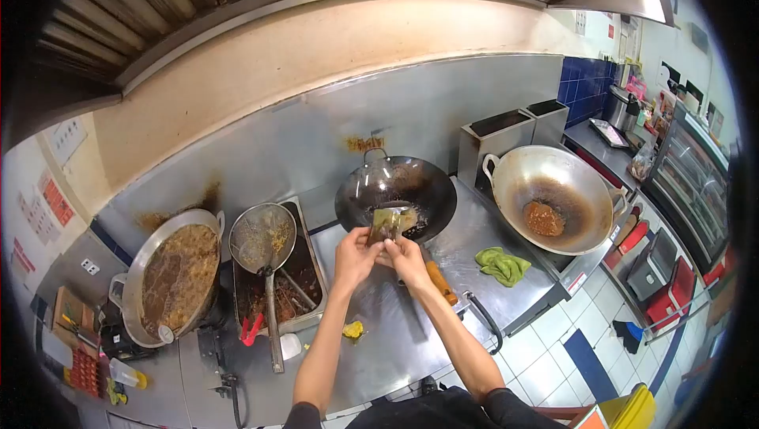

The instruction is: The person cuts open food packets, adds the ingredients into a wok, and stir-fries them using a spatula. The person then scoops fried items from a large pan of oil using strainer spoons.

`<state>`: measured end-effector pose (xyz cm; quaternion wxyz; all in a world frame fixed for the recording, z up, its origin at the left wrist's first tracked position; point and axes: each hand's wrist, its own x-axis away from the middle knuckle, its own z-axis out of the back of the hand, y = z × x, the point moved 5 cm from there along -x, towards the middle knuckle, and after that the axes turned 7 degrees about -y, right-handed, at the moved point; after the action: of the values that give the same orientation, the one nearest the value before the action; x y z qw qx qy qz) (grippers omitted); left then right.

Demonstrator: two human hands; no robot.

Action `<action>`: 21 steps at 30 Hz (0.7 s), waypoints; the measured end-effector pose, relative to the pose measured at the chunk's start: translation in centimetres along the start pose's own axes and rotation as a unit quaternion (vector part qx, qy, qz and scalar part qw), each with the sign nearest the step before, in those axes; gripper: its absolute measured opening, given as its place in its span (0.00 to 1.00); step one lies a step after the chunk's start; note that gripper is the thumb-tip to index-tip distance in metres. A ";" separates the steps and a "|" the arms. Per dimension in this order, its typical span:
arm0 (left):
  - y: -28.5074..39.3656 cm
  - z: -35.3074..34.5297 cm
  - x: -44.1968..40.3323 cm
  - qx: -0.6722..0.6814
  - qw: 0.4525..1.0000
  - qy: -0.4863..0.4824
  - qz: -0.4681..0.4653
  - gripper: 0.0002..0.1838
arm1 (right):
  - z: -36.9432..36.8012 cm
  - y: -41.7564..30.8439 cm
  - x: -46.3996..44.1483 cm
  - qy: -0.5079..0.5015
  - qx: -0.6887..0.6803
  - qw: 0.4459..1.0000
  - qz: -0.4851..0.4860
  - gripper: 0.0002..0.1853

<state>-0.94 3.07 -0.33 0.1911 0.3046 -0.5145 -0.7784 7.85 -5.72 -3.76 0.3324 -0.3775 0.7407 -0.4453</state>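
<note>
My left hand (pixel 360 257) and my right hand (pixel 404 260) meet at the near rim of a dark wok (pixel 399 180). Between them they pinch a small clear packet (pixel 385 226), its contents brownish and greenish and too small to name. Oil or liquid with small bits shows inside the wok behind the packet. Just right of my right hand, the wok's wooden handle (pixel 440 281) points toward me. A yellow crumpled scrap (pixel 353 329) lies on the steel counter beside my left forearm.
To the left stand a large pan of brown food (pixel 180 279) and a strainer (pixel 263 238) resting over a rectangular tray (pixel 309 279) with red-handled tongs (pixel 252 329). On the right are a green cloth (pixel 503 267) and a big metal wok (pixel 553 192) holding brown sauce. An extractor hood (pixel 332 3) hangs overhead.
</note>
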 end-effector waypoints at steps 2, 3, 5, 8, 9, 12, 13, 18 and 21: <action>-0.4 -1.0 -2.8 -0.085 0.996 0.026 0.014 0.14 | 1.6 -0.2 -2.1 -0.001 -0.021 0.999 -0.026 0.14; -0.6 -1.7 -4.1 -0.119 0.991 0.052 0.034 0.11 | 2.6 0.4 -3.2 0.003 -0.042 0.998 -0.057 0.13; -1.1 -3.5 -6.0 -0.156 0.984 0.074 0.050 0.10 | 4.6 1.3 -5.5 0.034 -0.041 0.997 -0.063 0.13; -0.3 -6.0 -7.9 -0.271 0.948 0.129 -0.104 0.04 | 8.1 5.4 -9.6 0.147 -0.136 0.971 -0.129 0.09; -0.5 -6.7 -8.4 -0.292 0.942 0.124 -0.113 0.04 | 8.7 6.5 -10.5 0.146 -0.141 0.971 -0.123 0.09; -0.7 -8.5 -9.1 -0.339 0.927 0.096 -0.126 0.04 | 9.4 7.1 -11.9 0.100 -0.291 0.949 -0.069 0.10; -1.1 -9.2 -9.1 -0.348 0.925 0.071 -0.131 0.06 | 9.6 7.2 -12.2 0.068 -0.318 0.943 -0.067 0.11; -0.1 -9.3 -10.2 -0.316 0.947 -0.048 -0.042 0.12 | 10.9 5.3 -10.0 0.130 -0.274 0.946 -0.113 0.10; -1.3 -8.7 -12.0 -0.425 0.891 0.030 -0.157 0.12 | 11.5 6.0 -11.1 0.107 -0.255 0.955 -0.103 0.08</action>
<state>13.78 5.02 -0.69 0.1929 0.2948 -0.0734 -0.9330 21.25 1.05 -11.89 0.0960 -0.4741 0.8179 -0.3116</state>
